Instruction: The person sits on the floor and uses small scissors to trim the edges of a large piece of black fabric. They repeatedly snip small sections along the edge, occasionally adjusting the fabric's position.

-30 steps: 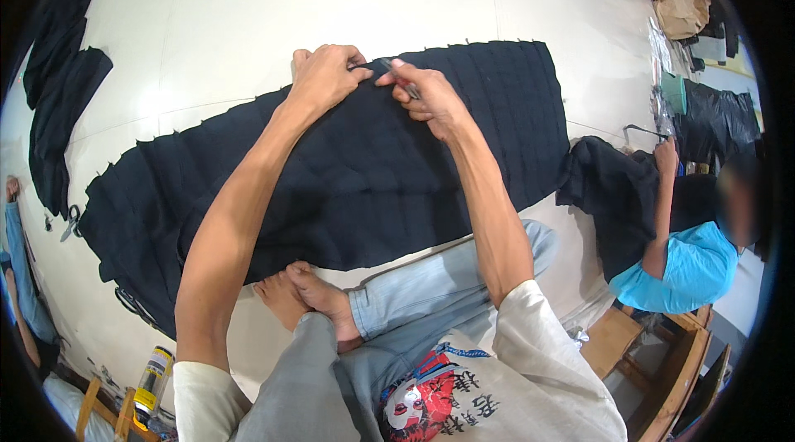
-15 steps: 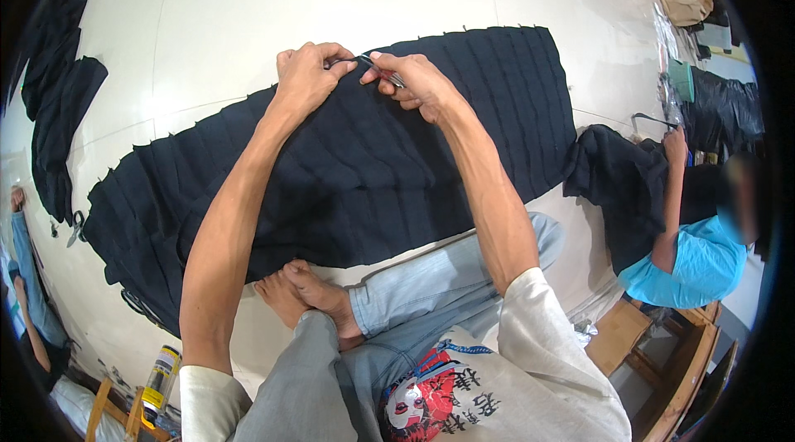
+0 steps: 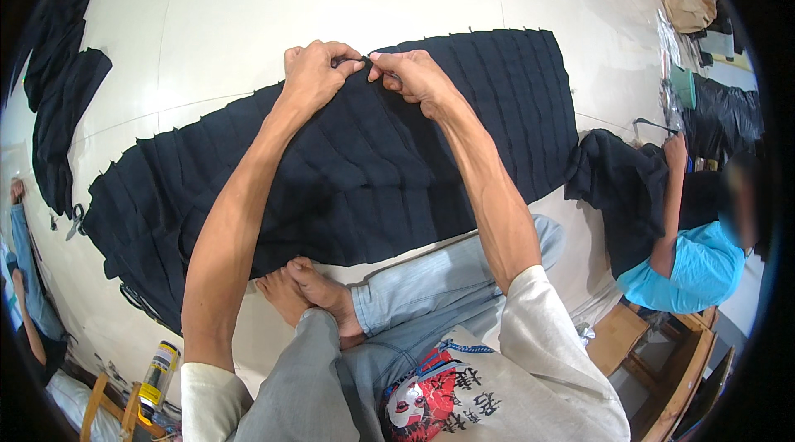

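Observation:
A long black cloth (image 3: 339, 177) with many parallel seams or folds lies spread on the pale floor before me. At its far edge my left hand (image 3: 316, 76) is closed in a pinch on the cloth's rim. Just to its right, my right hand (image 3: 416, 81) pinches the same edge, thumb and forefinger close to the left fingertips. No tool shows in the right hand now; its palm and curled fingers are partly hidden. Small dark tufts stick out along the far edge of the cloth.
Scissors (image 3: 76, 222) lie by the cloth's left end. More black cloth (image 3: 69, 123) lies at far left. At right a person in a blue shirt (image 3: 683, 272) handles black fabric (image 3: 613, 185). A yellow-and-black canister (image 3: 157, 380) and wooden furniture (image 3: 687, 376) stand nearer.
The small metal snips with a red part, seen in my right hand before, no longer show. My right thumb and forefinger have closed on the cloth edge. The left hand keeps its pinch.

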A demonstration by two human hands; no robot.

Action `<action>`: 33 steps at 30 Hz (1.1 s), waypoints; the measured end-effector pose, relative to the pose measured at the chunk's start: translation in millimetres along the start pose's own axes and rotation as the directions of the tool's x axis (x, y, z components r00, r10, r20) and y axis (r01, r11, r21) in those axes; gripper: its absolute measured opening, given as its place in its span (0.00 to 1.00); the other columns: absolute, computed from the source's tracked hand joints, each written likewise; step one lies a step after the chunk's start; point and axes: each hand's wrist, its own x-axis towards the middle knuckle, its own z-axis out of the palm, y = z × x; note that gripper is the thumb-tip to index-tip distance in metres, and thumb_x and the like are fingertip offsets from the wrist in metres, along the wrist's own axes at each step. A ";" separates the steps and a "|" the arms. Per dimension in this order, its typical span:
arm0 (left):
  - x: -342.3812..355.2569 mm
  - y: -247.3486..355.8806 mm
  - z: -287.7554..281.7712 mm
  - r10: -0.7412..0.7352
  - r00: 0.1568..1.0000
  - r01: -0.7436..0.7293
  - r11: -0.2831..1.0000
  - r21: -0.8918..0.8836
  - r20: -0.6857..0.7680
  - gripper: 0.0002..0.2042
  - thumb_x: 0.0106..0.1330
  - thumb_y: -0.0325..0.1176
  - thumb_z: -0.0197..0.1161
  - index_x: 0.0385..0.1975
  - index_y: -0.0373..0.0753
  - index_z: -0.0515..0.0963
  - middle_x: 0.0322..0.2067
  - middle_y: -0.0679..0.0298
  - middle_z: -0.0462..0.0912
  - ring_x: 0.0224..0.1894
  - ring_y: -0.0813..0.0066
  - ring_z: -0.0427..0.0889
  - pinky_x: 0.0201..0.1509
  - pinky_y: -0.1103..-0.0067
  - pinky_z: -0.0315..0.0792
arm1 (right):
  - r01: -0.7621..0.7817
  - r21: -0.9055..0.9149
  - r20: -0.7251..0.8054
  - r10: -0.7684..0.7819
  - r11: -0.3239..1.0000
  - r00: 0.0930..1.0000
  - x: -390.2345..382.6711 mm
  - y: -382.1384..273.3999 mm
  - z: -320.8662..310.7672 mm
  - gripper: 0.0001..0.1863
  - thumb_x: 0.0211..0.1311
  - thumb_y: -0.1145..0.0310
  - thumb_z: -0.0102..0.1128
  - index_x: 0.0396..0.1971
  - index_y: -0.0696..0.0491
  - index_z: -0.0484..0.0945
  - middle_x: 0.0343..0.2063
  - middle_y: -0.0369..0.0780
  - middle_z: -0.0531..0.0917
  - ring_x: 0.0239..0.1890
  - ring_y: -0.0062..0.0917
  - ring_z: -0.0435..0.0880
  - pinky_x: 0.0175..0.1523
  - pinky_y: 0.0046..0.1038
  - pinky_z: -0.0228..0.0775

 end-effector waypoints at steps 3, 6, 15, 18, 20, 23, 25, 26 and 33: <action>2.2 4.5 -3.3 -0.061 0.997 0.060 0.998 0.023 0.042 0.11 0.64 0.42 0.68 0.36 0.41 0.89 0.24 0.63 0.87 0.31 0.71 0.80 0.55 0.69 0.60 | 0.032 0.076 -0.034 -0.030 0.997 0.999 -6.9 4.8 1.2 0.21 0.71 0.52 0.55 0.30 0.56 0.83 0.12 0.26 0.68 0.11 0.07 0.54 0.15 0.15 0.37; 0.2 3.6 -5.3 -0.005 0.999 0.000 0.995 0.095 0.051 0.13 0.62 0.43 0.69 0.40 0.42 0.88 0.34 0.55 0.87 0.38 0.65 0.83 0.46 0.66 0.76 | 0.024 0.186 0.001 -0.025 0.982 1.000 -15.7 10.9 -5.2 0.23 0.72 0.51 0.53 0.32 0.57 0.83 0.13 0.26 0.68 0.10 0.06 0.54 0.14 0.13 0.38; 0.4 -1.7 1.2 0.007 1.000 -0.007 1.000 -0.006 0.003 0.11 0.65 0.42 0.67 0.36 0.42 0.89 0.25 0.62 0.87 0.32 0.70 0.80 0.57 0.68 0.59 | -0.046 0.111 0.043 0.042 0.993 0.998 -12.8 0.5 -0.6 0.22 0.70 0.52 0.54 0.32 0.59 0.83 0.12 0.28 0.69 0.10 0.08 0.54 0.15 0.16 0.34; 1.8 6.5 -5.4 -0.061 0.995 0.059 0.998 0.034 0.075 0.12 0.64 0.41 0.69 0.40 0.41 0.88 0.34 0.57 0.88 0.40 0.67 0.82 0.48 0.66 0.76 | -0.067 0.121 0.019 0.065 0.990 0.998 -11.6 -2.0 0.1 0.22 0.71 0.53 0.54 0.31 0.59 0.83 0.13 0.28 0.69 0.11 0.08 0.54 0.15 0.16 0.35; -0.1 1.6 -2.9 -0.020 1.000 0.020 1.000 0.003 0.015 0.12 0.64 0.41 0.68 0.38 0.41 0.88 0.28 0.61 0.88 0.35 0.69 0.82 0.54 0.69 0.66 | -0.040 0.143 -0.005 0.041 0.989 0.999 -14.8 -1.3 0.0 0.22 0.71 0.53 0.54 0.31 0.59 0.83 0.13 0.28 0.69 0.11 0.08 0.54 0.15 0.16 0.35; 0.5 -5.3 0.3 -0.017 1.000 0.017 0.999 -0.044 0.000 0.12 0.64 0.42 0.67 0.37 0.41 0.89 0.26 0.62 0.88 0.32 0.69 0.82 0.56 0.71 0.63 | -0.038 0.147 0.014 0.036 0.988 0.999 -14.9 -1.0 -2.4 0.22 0.70 0.53 0.54 0.30 0.58 0.83 0.13 0.28 0.69 0.11 0.08 0.53 0.16 0.17 0.36; 0.5 -6.2 1.1 -0.014 1.000 0.014 0.999 -0.045 -0.002 0.12 0.64 0.42 0.67 0.37 0.41 0.89 0.27 0.62 0.88 0.32 0.69 0.83 0.55 0.71 0.66 | -0.032 0.114 0.013 0.030 0.993 0.999 -12.7 1.5 0.2 0.22 0.70 0.53 0.55 0.30 0.58 0.83 0.13 0.28 0.69 0.11 0.08 0.53 0.16 0.17 0.36; -0.4 -4.9 0.9 -0.002 1.000 0.002 1.000 -0.029 -0.011 0.12 0.64 0.42 0.67 0.37 0.41 0.89 0.28 0.61 0.89 0.32 0.69 0.83 0.55 0.71 0.67 | -0.027 0.098 0.013 0.026 0.995 1.000 -11.4 2.0 1.1 0.22 0.70 0.53 0.55 0.30 0.58 0.83 0.13 0.28 0.69 0.11 0.08 0.53 0.16 0.17 0.36; 0.2 -6.3 -0.7 0.039 0.999 -0.039 0.999 -0.008 -0.011 0.11 0.64 0.41 0.67 0.37 0.41 0.89 0.30 0.61 0.89 0.33 0.68 0.84 0.56 0.70 0.67 | -0.021 0.037 0.058 0.019 0.999 0.998 -2.1 -7.4 -0.1 0.21 0.69 0.52 0.57 0.29 0.56 0.84 0.13 0.28 0.68 0.12 0.09 0.54 0.16 0.18 0.37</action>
